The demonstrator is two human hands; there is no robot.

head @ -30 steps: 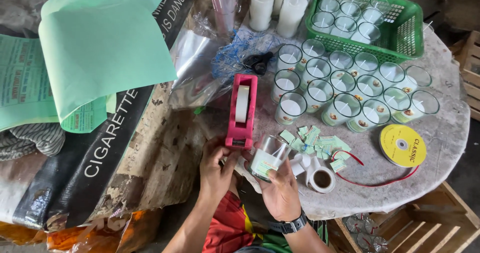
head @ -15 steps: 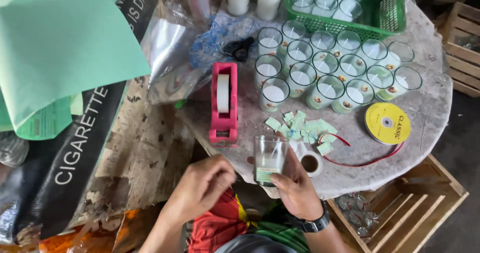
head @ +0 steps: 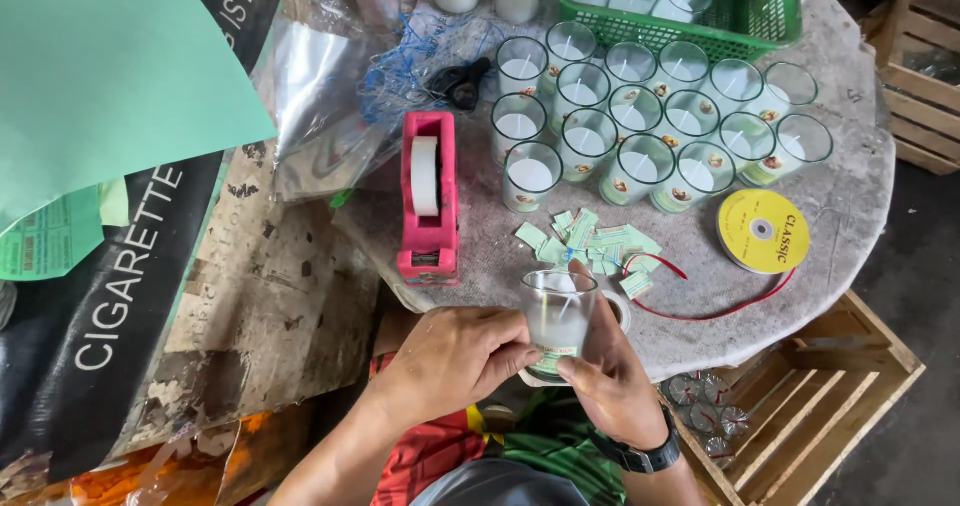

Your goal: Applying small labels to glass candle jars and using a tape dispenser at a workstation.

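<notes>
Both my hands are on one clear glass candle (head: 556, 318) with white wax, held upright at the near edge of the round stone table (head: 850, 216). My right hand (head: 610, 376) cups it from below and the right. My left hand (head: 462, 354) presses its fingertips against the small green label on the glass's front. A pink tape dispenser (head: 427, 198) with a white roll stands just beyond my left hand. A heap of small green paper labels (head: 590, 243) lies behind the glass, and a white tape roll (head: 618, 307) is partly hidden by it.
Several labelled glass candles (head: 640, 126) stand in rows mid-table. A green basket (head: 760, 21) with more candles sits behind them. A yellow ribbon spool (head: 762, 230) trails red ribbon. Black scissors (head: 458, 81) lie on plastic wrap. Green paper sheets (head: 110, 76) are left, wooden crates (head: 830, 406) right.
My left hand left the tape dispenser, drew back, then came onto the glass's label. The glass came nearer to me and stands more upright. The view shifted, so the table sits higher in frame.
</notes>
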